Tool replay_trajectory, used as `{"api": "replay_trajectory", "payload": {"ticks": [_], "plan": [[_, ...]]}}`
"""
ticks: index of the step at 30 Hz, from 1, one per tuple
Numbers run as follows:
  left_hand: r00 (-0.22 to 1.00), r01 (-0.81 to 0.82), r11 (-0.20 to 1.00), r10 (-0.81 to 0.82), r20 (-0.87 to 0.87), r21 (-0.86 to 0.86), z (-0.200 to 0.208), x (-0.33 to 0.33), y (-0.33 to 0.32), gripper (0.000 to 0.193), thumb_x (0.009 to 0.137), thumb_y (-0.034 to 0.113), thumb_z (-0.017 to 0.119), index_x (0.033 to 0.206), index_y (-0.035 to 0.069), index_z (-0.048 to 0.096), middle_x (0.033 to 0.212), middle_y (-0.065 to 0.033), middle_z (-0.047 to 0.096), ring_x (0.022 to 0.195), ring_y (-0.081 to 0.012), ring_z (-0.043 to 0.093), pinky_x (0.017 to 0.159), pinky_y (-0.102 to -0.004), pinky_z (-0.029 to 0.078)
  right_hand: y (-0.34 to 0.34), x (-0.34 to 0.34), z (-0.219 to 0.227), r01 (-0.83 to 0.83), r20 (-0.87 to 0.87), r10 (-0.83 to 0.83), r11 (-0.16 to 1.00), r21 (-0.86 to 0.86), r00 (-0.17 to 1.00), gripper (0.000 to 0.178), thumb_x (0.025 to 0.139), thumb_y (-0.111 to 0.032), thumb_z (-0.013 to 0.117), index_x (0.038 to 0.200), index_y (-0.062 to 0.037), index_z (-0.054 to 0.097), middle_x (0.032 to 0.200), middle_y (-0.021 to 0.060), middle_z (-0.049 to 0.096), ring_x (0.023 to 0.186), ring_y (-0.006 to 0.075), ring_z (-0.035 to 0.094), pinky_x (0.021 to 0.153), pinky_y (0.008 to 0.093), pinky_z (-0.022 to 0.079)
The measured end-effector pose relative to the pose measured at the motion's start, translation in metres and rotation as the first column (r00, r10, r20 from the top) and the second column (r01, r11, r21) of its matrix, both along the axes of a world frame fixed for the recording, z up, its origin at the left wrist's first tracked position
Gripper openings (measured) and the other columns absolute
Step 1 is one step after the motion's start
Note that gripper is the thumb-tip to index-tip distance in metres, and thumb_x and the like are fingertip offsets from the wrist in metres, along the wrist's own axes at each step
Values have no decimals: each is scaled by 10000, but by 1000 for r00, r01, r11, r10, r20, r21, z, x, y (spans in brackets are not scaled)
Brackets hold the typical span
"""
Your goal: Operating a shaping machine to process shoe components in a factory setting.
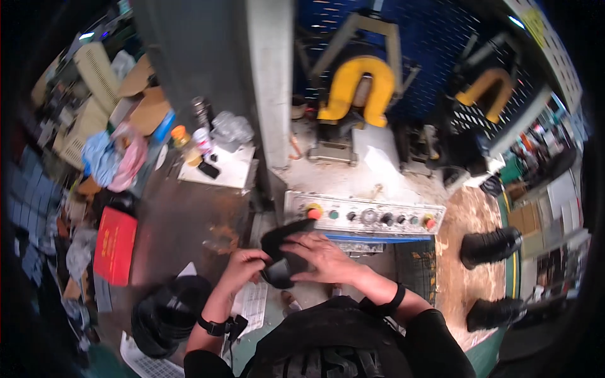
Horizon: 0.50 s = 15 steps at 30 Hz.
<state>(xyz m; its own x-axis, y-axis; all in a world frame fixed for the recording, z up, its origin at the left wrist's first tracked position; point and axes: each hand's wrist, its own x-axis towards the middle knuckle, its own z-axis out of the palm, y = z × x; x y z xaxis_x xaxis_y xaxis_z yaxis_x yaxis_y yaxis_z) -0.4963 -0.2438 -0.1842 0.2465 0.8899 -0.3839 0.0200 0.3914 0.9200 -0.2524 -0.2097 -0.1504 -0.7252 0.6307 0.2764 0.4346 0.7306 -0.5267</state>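
Observation:
Both my hands are on a black shoe upper (277, 272) held in front of my body, below the machine's control panel. My left hand (244, 266) pinches its left edge between thumb and fingers. From the right, my right hand (324, 257) grips it, fingers across the top and thumb lower down. A greyish patch shows on the upper's lower part; its exact shape is blurred and partly covered by my fingers. On the left bench lies a stack of black pieces (167, 312), near my left forearm.
The control panel (365, 214) with knobs and red buttons fronts a machine with a yellow horseshoe-shaped pad (359, 82). Two black boots (491, 247) stand on a worn wooden surface (466, 271) at right. A red box (115, 246) and bottles (186, 145) sit left.

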Motion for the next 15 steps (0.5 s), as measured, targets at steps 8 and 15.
{"api": "replay_trajectory", "payload": {"ticks": [8,15], "plan": [[774,616,472,-512,-373,630,8,170,43,252,852,257,653,931,19,628,1131,-109,556,1117,-243,506,929,-369,398,-40,181,22,60,-124,-216,686,-725,969,281,813,-184,723,1024,-45,599,868,17,607,808,85,531,702,281,448],[934,358,485,-177,-312,798,93,368,114,215,858,103,623,1059,27,630,858,-92,646,768,-161,649,682,-287,509,-98,358,18,109,-363,-660,560,-821,658,214,809,-99,719,965,-48,580,835,-47,577,775,27,503,701,204,420]]}}
